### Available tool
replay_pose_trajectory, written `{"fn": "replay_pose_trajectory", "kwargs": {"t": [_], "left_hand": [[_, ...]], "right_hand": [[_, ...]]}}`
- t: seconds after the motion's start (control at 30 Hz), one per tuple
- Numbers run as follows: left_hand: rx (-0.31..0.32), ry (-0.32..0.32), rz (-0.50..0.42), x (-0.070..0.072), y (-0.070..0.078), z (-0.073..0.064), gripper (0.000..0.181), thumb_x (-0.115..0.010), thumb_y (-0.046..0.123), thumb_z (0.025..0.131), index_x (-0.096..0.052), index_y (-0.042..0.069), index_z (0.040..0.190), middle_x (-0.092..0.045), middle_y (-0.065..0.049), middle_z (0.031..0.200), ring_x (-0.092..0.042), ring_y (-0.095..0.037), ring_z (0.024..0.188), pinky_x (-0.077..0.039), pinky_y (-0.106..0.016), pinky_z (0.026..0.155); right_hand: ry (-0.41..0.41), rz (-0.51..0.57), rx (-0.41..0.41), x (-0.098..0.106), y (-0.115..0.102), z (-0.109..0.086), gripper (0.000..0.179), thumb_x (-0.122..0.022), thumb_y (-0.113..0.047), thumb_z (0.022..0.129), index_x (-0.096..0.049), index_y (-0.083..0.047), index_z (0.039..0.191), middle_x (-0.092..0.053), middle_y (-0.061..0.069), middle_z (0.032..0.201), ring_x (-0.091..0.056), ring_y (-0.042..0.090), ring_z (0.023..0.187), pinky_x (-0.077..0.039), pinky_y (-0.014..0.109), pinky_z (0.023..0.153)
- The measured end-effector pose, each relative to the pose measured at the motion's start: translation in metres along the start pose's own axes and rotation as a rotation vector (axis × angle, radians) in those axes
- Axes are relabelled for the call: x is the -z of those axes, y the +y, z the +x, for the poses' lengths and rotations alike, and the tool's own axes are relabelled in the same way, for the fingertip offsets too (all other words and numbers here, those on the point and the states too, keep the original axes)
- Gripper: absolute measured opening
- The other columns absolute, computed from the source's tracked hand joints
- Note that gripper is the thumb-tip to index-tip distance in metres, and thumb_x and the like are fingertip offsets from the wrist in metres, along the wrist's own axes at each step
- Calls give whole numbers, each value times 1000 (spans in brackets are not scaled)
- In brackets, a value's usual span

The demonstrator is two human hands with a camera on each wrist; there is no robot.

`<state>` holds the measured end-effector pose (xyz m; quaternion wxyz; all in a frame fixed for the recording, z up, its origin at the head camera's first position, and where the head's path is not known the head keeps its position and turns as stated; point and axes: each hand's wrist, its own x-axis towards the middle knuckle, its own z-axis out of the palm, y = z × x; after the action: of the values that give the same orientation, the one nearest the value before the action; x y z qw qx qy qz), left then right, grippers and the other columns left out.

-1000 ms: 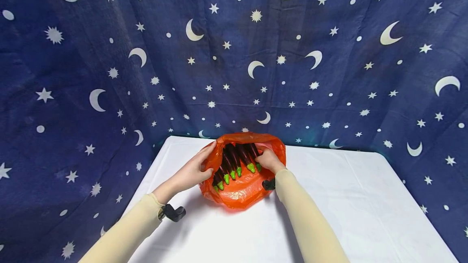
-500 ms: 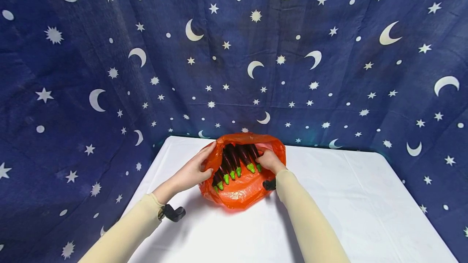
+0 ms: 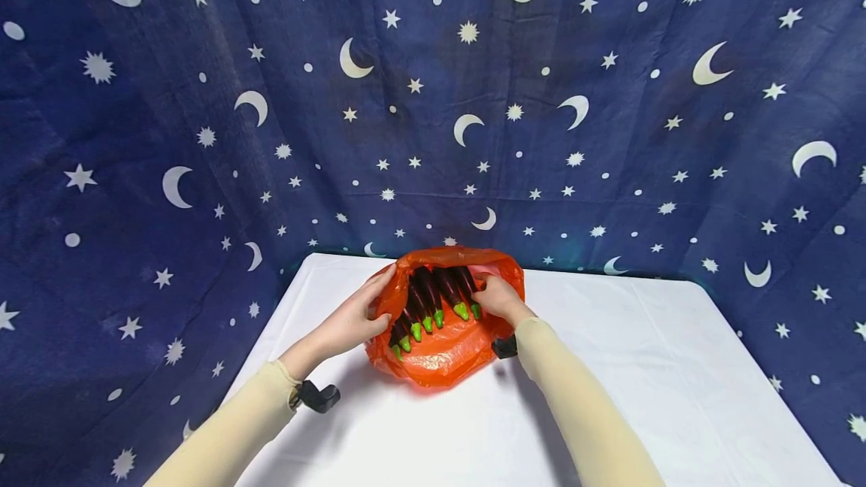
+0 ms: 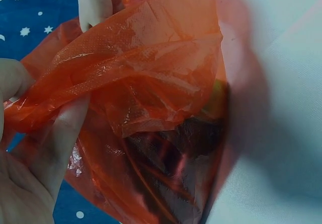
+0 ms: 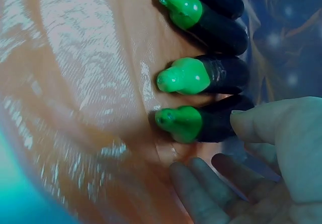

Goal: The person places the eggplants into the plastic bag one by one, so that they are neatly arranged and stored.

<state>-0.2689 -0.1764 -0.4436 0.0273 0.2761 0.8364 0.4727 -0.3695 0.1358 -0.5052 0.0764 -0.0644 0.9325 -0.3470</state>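
Observation:
An orange plastic bag [image 3: 440,367] lies on its side on the table, its mouth facing me. In it rests a row of dark purple eggplants [image 3: 452,288] with bright green caps. My left hand [image 3: 352,322] holds the left rim of the bag; the left wrist view shows the film between thumb and fingers. Inside the right part of the mouth is my right hand [image 3: 501,297], beside the rightmost eggplant [image 5: 181,123]. Its thumb is at that eggplant's side, and the other fingers [image 5: 198,194] lie loosely extended below it. The far ends of the eggplants are partly hidden.
A white-covered table [image 3: 643,367] carries the bag near its far edge. Behind and on both sides hangs a dark blue cloth [image 3: 433,134] with moons and stars. Black straps [image 3: 318,397] sit at both wrists.
My right wrist has turned and shifted slightly to the right against the bag. The whole head view has drifted slightly left. The left hand and the eggplants look nearly unchanged.

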Motion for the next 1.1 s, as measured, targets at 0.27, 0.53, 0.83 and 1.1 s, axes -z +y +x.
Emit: {"fn": "replay_pose_trajectory", "kwargs": {"t": [0.27, 0.53, 0.83, 1.1], "left_hand": [[-4, -4, -23, -2, -2, 0, 88, -64, -6, 93, -19, 18, 165, -18, -9, 168, -48, -30, 136, -50, -39, 101], [-21, -3, -27, -1, -5, -2, 87, -63, -6, 93, -21, 18, 165, -18, -10, 168, -46, -30, 138, -50, -39, 101], [-21, -7, -10, 0, -4, -6, 88, -64, -5, 93, -20, 19, 165, -20, -9, 168, -45, -30, 138, -50, -37, 101], [-45, 13, 77, 1, -3, -11, 87, -67, -1, 92, -23, 17, 165, -24, -9, 167, -35, -28, 146, -40, -45, 111]], "right_hand": [[-1, -42, 90, 15, 0, -21, 48, -67, -14, 95, -57, 4, 138, -64, 21, 131, -60, 39, 121, -44, 54, 107], [-11, -31, 196, 32, 6, -47, 50, -65, -12, 95, -57, 1, 143, -60, 18, 140, -56, 37, 127, -42, 55, 109], [14, 2, 196, 52, 26, -70, 44, -64, -16, 97, -62, -3, 139, -59, 17, 141, -58, 37, 122, -45, 53, 105], [51, 59, 224, 69, 41, -90, 40, -64, -10, 96, -64, 2, 135, -63, 20, 134, -67, 27, 98, -56, 43, 86]]}}
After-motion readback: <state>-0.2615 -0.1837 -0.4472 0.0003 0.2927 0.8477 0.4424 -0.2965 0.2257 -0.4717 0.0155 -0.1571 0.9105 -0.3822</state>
